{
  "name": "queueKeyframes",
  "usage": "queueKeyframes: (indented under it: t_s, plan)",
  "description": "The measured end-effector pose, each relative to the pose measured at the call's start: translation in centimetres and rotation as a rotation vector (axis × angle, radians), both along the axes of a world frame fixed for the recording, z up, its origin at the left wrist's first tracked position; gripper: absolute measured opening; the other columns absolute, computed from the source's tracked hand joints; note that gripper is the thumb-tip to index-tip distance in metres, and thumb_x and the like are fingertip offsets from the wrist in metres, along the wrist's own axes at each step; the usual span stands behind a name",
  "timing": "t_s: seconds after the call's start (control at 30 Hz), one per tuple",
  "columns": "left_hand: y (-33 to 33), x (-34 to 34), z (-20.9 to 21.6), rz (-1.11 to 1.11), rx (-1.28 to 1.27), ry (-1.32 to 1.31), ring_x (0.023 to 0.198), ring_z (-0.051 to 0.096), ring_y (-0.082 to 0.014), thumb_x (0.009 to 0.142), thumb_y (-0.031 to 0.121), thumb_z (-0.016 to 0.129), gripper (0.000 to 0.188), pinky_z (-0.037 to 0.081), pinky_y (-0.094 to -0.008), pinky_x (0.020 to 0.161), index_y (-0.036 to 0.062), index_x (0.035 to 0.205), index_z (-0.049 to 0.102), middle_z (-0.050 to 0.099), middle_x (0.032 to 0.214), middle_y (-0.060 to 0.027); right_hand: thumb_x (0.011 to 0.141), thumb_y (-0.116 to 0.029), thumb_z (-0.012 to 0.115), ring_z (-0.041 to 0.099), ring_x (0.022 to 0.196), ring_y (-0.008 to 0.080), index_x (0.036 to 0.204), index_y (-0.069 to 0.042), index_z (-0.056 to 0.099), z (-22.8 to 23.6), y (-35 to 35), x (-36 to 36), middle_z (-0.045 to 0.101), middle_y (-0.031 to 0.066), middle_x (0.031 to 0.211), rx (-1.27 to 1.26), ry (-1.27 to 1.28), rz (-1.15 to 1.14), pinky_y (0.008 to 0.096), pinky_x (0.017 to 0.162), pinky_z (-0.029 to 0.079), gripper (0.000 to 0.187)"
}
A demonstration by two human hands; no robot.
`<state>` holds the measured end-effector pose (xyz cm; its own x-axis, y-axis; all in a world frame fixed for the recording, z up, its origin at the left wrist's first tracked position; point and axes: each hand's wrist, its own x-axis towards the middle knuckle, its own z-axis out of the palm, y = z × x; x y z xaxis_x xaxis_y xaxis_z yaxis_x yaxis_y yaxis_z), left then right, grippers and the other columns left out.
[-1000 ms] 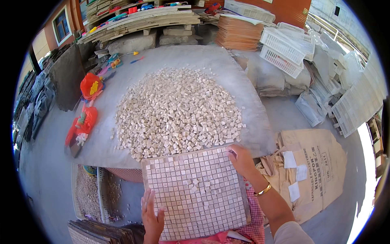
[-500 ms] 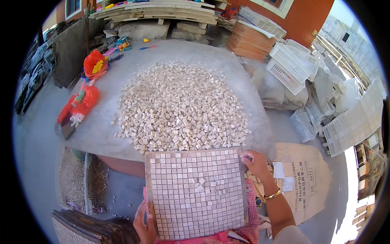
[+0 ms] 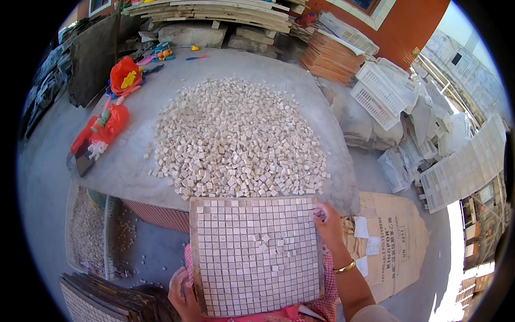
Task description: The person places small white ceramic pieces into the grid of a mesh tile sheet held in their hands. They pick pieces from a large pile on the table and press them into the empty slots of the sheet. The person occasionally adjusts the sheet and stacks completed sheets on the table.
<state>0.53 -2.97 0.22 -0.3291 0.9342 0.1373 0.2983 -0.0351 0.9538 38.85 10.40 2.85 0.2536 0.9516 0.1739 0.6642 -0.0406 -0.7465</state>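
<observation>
Grey slab table (image 3: 126, 169): beyond hands, cream stone cubes (image 3: 244, 137) likely placed within reach.
Brown-framed square tile grid (image 3: 238, 263): between hands, probably for steadiness.
Right hand (image 3: 328, 221): narrow curl, contents unclear.
Left hand (image 3: 184, 298): grip unclear.

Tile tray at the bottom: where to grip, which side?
Hold the tray by both side rims, probably, coming from left and right, fingers under. It is flat and roughly square, its far edge sits close to the tile pile, and loose tiles lie on top, so keep it level.

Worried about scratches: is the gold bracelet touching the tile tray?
Apart: the head view shows checked pink cloth between the gold bracelet and the tray.
</observation>
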Motion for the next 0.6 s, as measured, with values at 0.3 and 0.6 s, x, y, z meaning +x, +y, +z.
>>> queueKeyframes:
  t_s: [0.3,0.6]
  plan:
    - [0.3,0.6,0.6,0.037,0.025,0.020,0.107,0.058,-0.0304,0.090,0.009,0.051,0.023,0.045,-0.0373,0.092,-0.0064,0.103,0.061,0.061,0.114,-0.0215,0.078,0.002,0.064,0.062,0.072,0.0147,0.101,0.000,0.066,0.3,0.1,0.4,0.067,0.0099,0.084,-0.051,-0.086,0.044,0.0272,0.069,0.050,0.023]
    - [0.3,0.6,0.7,0.081,0.050,0.065,0.101,0.060,-0.0265,0.089,0.007,0.050,0.021,0.046,-0.0345,0.088,-0.0059,0.099,0.062,0.064,0.107,-0.0190,0.085,-0.002,0.061,0.060,0.078,0.0109,0.108,0.003,0.063,0.7,-0.7,2.6,0.065,0.0032,0.086,-0.177,0.660,-0.024,0.0243,0.075,0.049,0.023]
